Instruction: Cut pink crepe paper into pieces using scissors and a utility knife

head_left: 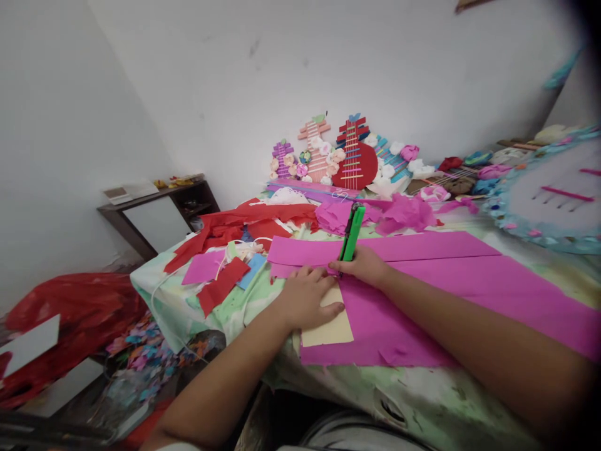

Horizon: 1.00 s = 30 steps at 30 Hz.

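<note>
Pink sheet (451, 277), red scraps (223, 286) beside; guitar crafts (355, 164) behind

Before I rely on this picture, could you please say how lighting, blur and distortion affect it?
Head view: the upper-right corner falls to black; the round blue-trimmed piece at the right edge looks soft and stretched; the green tool reads more clearly; the wall shows no strong glare.

Sheet (469, 282) on table (357, 385); card (328, 329) on sheet's near-left corner. Left hand (307, 297) on card, right hand (364, 266) just right. Scraps (224, 285) left of sheet. Guitars (359, 163) behind, near wall (235, 81). Cabinet (154, 219) back left.
</note>
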Available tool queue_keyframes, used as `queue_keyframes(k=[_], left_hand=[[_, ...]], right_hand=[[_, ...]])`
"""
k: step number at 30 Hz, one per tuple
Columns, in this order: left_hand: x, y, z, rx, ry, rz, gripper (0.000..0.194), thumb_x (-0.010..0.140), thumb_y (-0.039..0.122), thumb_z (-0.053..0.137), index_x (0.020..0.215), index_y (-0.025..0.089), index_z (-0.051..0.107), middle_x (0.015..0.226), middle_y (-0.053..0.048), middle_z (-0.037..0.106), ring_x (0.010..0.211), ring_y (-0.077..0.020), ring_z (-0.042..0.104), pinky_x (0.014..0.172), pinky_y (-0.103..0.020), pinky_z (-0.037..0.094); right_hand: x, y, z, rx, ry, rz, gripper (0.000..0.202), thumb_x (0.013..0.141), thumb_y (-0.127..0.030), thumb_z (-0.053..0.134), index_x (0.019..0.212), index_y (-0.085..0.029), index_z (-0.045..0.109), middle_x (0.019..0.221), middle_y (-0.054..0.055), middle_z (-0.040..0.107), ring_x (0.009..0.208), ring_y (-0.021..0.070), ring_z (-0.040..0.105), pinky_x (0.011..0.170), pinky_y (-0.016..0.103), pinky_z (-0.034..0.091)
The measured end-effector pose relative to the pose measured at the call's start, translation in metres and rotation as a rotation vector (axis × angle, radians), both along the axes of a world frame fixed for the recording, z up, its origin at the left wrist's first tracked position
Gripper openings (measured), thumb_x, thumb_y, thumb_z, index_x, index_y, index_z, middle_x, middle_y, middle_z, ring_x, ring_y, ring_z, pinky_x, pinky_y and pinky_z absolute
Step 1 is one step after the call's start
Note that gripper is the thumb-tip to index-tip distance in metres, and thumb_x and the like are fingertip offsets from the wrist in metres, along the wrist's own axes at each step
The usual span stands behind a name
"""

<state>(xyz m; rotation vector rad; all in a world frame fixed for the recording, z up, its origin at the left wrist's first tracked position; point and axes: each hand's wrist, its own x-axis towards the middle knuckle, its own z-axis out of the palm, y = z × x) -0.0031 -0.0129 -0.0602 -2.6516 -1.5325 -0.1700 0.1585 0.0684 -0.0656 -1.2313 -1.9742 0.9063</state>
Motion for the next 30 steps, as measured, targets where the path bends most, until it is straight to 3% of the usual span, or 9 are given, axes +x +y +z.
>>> queue_keyframes(k=[12, 30], left_hand=[[-0.0004, -0.0017, 0.0033, -0.019, 0.013, -0.005, 0.056, 0.078, 0.059, 0.029, 0.120, 0.024, 0.041, 0.117, -0.007, 0.044, 0.105, -0.0270, 0.037, 0.087, -0.043, 0.032], [-0.0007, -0.0026, 0.0033, -0.039, -0.004, 0.008, 0.054, 0.077, 0.058, 0.032, 0.120, 0.027, 0.040, 0.114, -0.008, 0.043, 0.104, -0.0272, 0.038, 0.086, -0.043, 0.034]], right_hand=[[-0.0004, 0.0015, 0.0012, -0.004, -0.040, -0.080, 0.034, 0.055, -0.047, 0.063, 0.066, -0.015, 0.058, 0.060, 0.000, 0.059, 0.057, 0.0130, 0.052, 0.051, 0.023, 0.039], [-0.0007, 0.0009, 0.0003, 0.032, -0.063, -0.036, 0.036, 0.057, -0.051, 0.060, 0.063, -0.016, 0.057, 0.060, 0.000, 0.058, 0.058, 0.0135, 0.052, 0.052, 0.024, 0.037]])
